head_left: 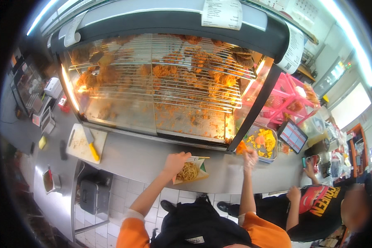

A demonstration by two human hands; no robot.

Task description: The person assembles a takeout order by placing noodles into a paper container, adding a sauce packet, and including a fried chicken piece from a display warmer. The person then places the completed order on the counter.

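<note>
The step in hand looks like plating: a portion of noodles (188,170) sits heaped in an open paper box (198,167) on the steel counter (140,157), right in front of the glass warming case (161,82) whose wire racks hold fried chicken (202,66).

The left hand (175,162) rests on the near left edge of the paper box, its fingers (182,156) curled over the rim and closed on it, steadying the box where it stands. The noodles lie just under and to the right of that hand.

The right hand (249,158) is raised a little above the counter, well to the right of the box and just beside a metal tray (261,142) of yellow and orange food. It is blurred; the fingers seem bunched together, perhaps about something small and orange, but I cannot tell whether they pinch anything.

By my judgement the box is partly filled. The next move calls for keeping the box steady under the left hand while the right hand travels across to it, low and level so nothing drops on the counter.

Farther left lie a white cutting board (84,142) and a yellow-handled cleaver (91,145). Another person in a black shirt (318,206) stands at the right, hands apart from these.
</note>
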